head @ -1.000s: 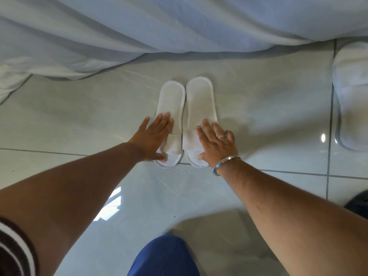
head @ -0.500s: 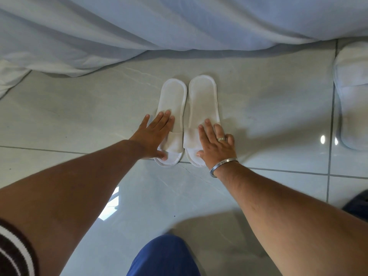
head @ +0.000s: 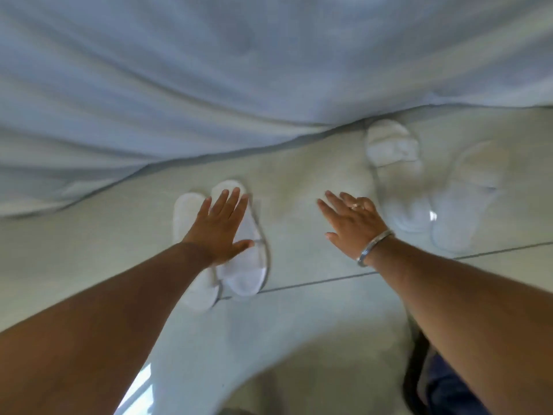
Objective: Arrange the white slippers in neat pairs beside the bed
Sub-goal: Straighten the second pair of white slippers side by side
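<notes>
Your left hand point(head: 220, 228) lies flat, fingers spread, over the paired flat white fabric slippers point(head: 236, 259), which sit side by side on the pale glossy tiled floor point(head: 314, 324). Your right hand point(head: 351, 224), open and holding nothing, hovers apart, just left of two more white slippers point(head: 398, 181), blurred, lying separated. The rumpled white bed sheet point(head: 239, 70) hangs behind both sets.

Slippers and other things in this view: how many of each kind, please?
White slippers: 4
Hands: 2, left hand, right hand
Bracelet: 1
Ring: 1
Bed sheet: 1
Total: 9
</notes>
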Motion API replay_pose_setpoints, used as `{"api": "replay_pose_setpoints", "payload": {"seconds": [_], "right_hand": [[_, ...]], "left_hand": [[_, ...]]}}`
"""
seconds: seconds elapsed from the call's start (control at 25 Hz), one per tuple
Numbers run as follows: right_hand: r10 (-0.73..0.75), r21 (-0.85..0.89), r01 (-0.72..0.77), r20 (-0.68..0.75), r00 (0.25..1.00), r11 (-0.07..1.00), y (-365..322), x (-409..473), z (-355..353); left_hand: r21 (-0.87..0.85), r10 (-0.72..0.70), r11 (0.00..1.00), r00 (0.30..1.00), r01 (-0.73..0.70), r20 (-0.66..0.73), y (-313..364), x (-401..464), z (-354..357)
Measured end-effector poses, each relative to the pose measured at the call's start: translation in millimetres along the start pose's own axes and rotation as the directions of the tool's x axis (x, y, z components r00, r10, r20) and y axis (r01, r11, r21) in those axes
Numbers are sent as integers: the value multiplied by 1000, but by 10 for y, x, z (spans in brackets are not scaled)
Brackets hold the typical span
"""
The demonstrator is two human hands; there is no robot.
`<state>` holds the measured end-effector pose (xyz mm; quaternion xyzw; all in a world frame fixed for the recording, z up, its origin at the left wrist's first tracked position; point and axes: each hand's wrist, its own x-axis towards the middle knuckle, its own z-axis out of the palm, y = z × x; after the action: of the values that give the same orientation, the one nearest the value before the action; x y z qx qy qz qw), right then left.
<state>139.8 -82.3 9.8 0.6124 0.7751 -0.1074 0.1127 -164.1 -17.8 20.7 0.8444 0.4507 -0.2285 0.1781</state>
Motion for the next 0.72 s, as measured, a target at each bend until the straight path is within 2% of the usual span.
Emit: {"api": "replay_pose_setpoints", "payload": {"seconds": [0.12, 0.24, 0.32, 0.4, 0.48, 0.6, 0.64, 0.72], "right_hand": [[117, -153, -96, 135, 984, 984, 1447, -595, -40], [243, -184, -209, 188, 952, 960, 2404, -1160, 206], [298, -44, -295, 194, 935, 954, 2563, -1309, 474], [338, 76, -360, 207, 918, 930, 2495, -1303, 716], [366, 120, -400, 232, 901, 909, 2532, -1329, 896], [396, 32, -409, 186, 899, 912, 2755, -1457, 1046], [420, 5, -427, 171, 891, 904, 2852, -1481, 1050], [475, -31, -475, 142, 869, 879, 3010, -1465, 1044]], "left_hand": [[40, 89, 996, 989, -85, -117, 986, 965, -401], [37, 196, 980, 976, -193, -91, 2053, 1655, -514], [82, 257, 964, 966, -254, -28, 2513, 1933, -492], [137, 265, 954, 964, -265, 22, 2642, 2076, -403], [151, 259, 955, 966, -255, -13, 2635, 2187, -293], [176, 321, 942, 923, -287, -212, 2666, 2216, -141], [189, 307, 946, 916, -264, -260, 2731, 2238, -115], [179, 202, 971, 946, -160, -254, 2976, 2319, -163]]}}
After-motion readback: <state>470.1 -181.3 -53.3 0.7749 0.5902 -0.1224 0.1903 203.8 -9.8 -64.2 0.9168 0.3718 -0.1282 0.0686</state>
